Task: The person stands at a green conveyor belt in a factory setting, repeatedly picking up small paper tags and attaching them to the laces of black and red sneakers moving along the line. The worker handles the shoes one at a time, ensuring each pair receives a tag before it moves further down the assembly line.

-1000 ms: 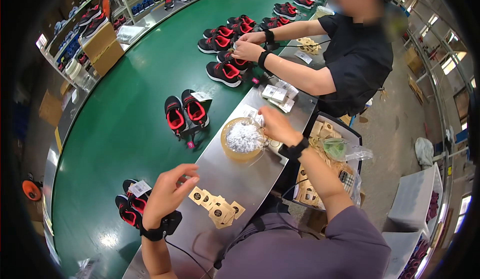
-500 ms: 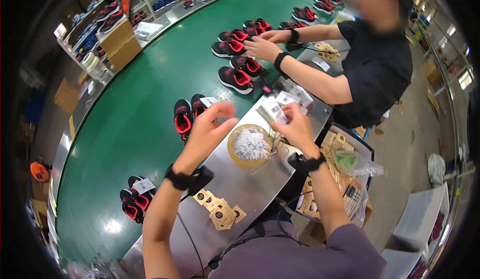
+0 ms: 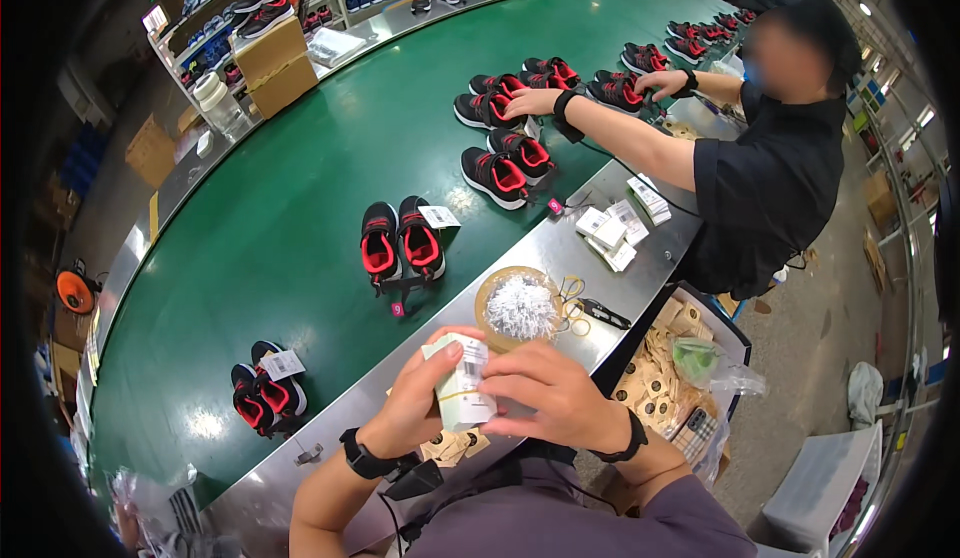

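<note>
My left hand (image 3: 412, 400) is closed around a thick stack of white paper tags (image 3: 461, 398) with printed labels and a yellow band across it. The fingers of my right hand (image 3: 555, 396) are bent against the stack's right side, gripping that edge. Just beyond my hands sits a round yellowish dish (image 3: 484, 320) heaped with white strings (image 3: 522, 305). Scissors with gold-coloured handles (image 3: 572, 308) and a black cutter knife (image 3: 606, 314) lie beside the dish. Under my hands, tan card tags (image 3: 455, 446) are partly hidden.
Black-and-red shoe pairs stand on the green belt: a tagged pair (image 3: 402, 241) ahead, another (image 3: 270, 388) at left. Loose white tag stacks (image 3: 610, 233) lie on the metal ledge (image 3: 375, 398). A co-worker (image 3: 770, 148) handles shoes at right. A box of tan cards (image 3: 735, 333) is below.
My right hand has brought tags from the ledge toward my body. My left hand, empty before, has come back and now holds the stack. The co-worker's hands have moved apart.
</note>
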`<state>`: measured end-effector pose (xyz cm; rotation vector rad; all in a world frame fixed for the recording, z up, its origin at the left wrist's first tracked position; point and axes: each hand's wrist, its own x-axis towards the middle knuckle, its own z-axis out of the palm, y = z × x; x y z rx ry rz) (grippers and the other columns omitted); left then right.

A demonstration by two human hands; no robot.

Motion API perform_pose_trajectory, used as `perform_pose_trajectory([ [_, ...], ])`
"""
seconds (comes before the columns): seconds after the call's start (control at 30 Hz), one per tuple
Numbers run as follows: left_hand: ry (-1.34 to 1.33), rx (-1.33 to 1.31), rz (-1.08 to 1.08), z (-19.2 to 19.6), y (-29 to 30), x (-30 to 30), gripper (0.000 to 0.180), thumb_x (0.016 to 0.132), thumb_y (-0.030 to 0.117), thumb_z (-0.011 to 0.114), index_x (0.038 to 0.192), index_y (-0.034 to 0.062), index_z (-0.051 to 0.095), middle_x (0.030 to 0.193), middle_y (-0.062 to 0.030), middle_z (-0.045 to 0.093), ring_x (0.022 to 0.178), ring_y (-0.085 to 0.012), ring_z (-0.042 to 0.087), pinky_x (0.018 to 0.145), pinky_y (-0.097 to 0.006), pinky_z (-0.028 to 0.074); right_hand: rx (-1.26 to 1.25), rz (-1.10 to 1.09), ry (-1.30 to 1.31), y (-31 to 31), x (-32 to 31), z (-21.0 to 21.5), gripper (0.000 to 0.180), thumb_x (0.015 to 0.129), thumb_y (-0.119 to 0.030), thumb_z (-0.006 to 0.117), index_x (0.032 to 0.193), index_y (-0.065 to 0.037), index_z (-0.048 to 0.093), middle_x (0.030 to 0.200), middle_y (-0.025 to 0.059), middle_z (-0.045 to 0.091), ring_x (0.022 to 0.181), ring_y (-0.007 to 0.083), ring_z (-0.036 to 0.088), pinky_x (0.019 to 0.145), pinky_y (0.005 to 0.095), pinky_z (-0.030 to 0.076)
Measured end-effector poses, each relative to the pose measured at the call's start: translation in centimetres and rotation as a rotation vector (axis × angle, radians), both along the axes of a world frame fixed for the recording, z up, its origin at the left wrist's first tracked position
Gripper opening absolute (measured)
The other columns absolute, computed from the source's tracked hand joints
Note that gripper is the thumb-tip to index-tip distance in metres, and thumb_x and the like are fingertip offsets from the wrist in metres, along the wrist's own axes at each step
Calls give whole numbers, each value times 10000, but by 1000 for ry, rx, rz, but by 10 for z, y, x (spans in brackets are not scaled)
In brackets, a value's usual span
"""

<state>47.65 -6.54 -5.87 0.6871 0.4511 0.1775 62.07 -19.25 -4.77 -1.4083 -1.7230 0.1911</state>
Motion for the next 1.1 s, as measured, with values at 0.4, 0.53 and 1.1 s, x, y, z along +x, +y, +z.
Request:
perform_pose_trajectory([
  [0.4, -17, 18, -47, -22, -2, -15, 460, 921, 373, 533, 1225, 44, 426, 1023, -141, 586, 892, -238, 639, 750, -410, 565, -160, 91, 106, -3, -2, -4, 394, 648, -213, 813, 969, -70, 636, 1011, 33, 615, 828, 207, 604, 734, 312, 497],
  [0.53, -34, -5, -67, -19, -2, -14, 435, 921, 323, 544, 1232, 47, 415, 1052, -144, 576, 922, -252, 635, 778, -400, 555, -158, 83, 118, -5, -2, -5, 381, 660, -215, 809, 968, -70, 639, 1006, 33, 615, 824, 204, 605, 736, 307, 496],
  [1.1, -30, -98, -157, -33, -11, -20, 363, 954, 259, 493, 1238, 52, 403, 1079, -150, 570, 956, -269, 632, 799, -390, 548, -222, 152, 165, -14, 4, -10, 302, 732, -230, 744, 968, -81, 628, 1025, 40, 604, 896, 220, 603, 753, 322, 504],
])
